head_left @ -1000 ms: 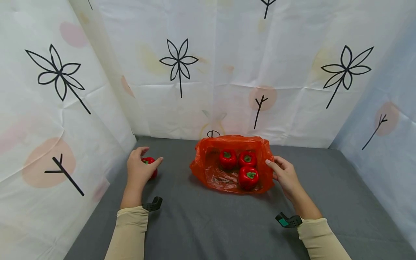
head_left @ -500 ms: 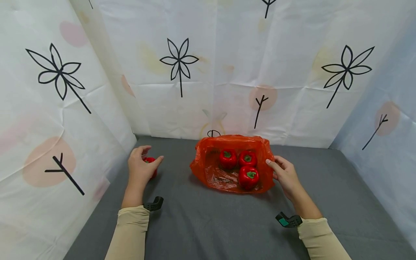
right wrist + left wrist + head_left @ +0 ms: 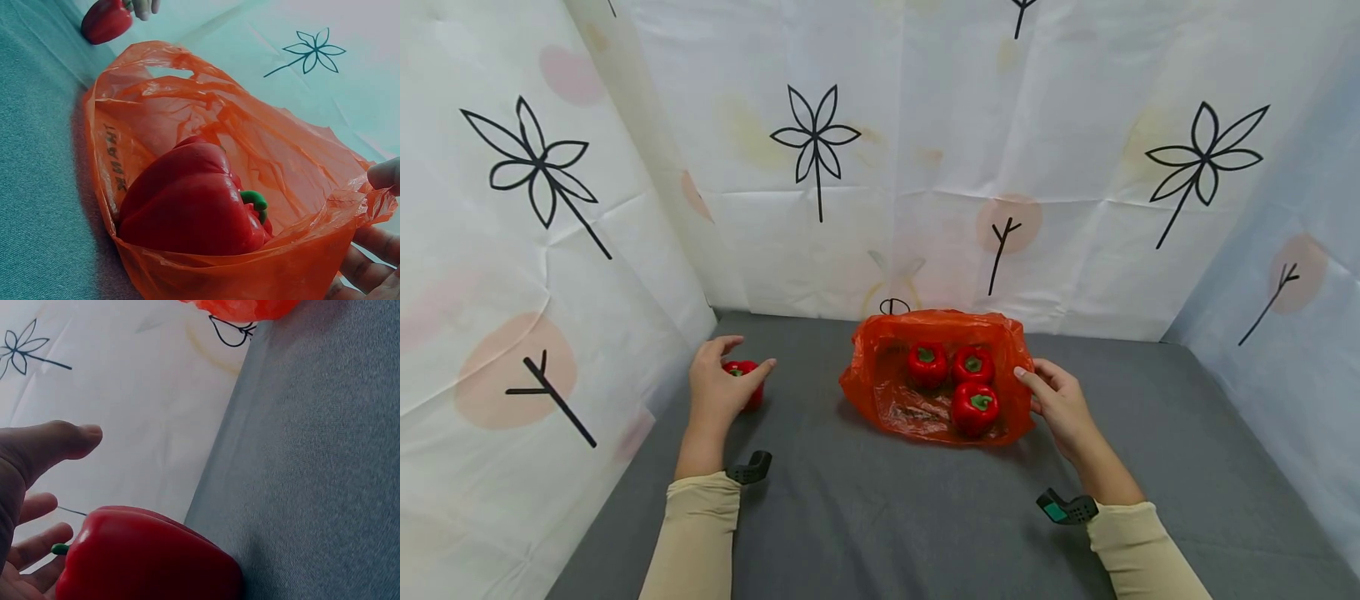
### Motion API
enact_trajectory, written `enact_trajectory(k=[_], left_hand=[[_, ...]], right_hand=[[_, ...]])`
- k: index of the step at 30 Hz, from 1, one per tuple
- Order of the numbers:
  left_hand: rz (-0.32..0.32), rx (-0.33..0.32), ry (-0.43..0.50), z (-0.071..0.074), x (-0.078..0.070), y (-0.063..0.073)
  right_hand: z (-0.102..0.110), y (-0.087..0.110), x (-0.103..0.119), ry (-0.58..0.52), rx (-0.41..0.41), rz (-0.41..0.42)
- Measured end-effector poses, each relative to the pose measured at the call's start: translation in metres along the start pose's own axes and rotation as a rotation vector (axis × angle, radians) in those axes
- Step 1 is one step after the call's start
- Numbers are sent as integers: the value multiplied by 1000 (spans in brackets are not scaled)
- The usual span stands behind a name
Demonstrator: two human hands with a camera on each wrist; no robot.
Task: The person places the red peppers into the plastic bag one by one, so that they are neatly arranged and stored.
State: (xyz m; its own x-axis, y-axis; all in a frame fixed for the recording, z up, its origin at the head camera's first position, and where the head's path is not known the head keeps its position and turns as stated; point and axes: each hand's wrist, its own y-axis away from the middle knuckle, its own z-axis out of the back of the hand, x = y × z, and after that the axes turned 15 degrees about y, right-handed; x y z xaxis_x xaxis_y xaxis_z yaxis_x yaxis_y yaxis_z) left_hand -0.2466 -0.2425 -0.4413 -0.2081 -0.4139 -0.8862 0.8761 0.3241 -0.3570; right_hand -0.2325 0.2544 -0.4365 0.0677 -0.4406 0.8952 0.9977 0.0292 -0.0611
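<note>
At the left of the head view, a red bell pepper [image 3: 755, 399] stands on the grey cloth, partly hidden by my left hand [image 3: 713, 390]. That hand curves loosely around the pepper; in the left wrist view the thumb is clear of the pepper [image 3: 150, 556], while the other fingers lie beyond its stem end. An orange plastic bag [image 3: 859, 379] lies with its mouth facing me. Inside it are three red peppers, at the back left [image 3: 927, 367], back right [image 3: 973, 365] and front [image 3: 974, 410]. Between thumb and fingers, my right hand [image 3: 1063, 408] pinches the bag's right rim.
Grey cloth [image 3: 850, 517] covers the table. White patterned fabric [image 3: 880, 167] stands behind it and along both sides. Each wrist wears a black device, on the left [image 3: 749, 468] and on the right [image 3: 1067, 507].
My left hand shifts only slightly around the pepper, a touch to the left at the end. The right hand and the bag keep their places.
</note>
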Motion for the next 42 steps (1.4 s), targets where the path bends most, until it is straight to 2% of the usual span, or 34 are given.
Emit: enact_trajectory(k=[8,13,16,24,33,42], left_hand=[[14,-20,7,4,7,-2],[23,1,50,9,13,-3],[61,37,69,13,19,-3],[201,207,66,27,34,-5],[252,309,54,36,42,-4],[286,355,43,38,48,-5]], right_hand=[[0,0,1,4,2,2],[0,0,1,6,4,1],[0,0,1,6,5,1],[0,0,1,11,3,-2],[0,0,1,16,-2,-5],[1,-1,1,18,4,-3]])
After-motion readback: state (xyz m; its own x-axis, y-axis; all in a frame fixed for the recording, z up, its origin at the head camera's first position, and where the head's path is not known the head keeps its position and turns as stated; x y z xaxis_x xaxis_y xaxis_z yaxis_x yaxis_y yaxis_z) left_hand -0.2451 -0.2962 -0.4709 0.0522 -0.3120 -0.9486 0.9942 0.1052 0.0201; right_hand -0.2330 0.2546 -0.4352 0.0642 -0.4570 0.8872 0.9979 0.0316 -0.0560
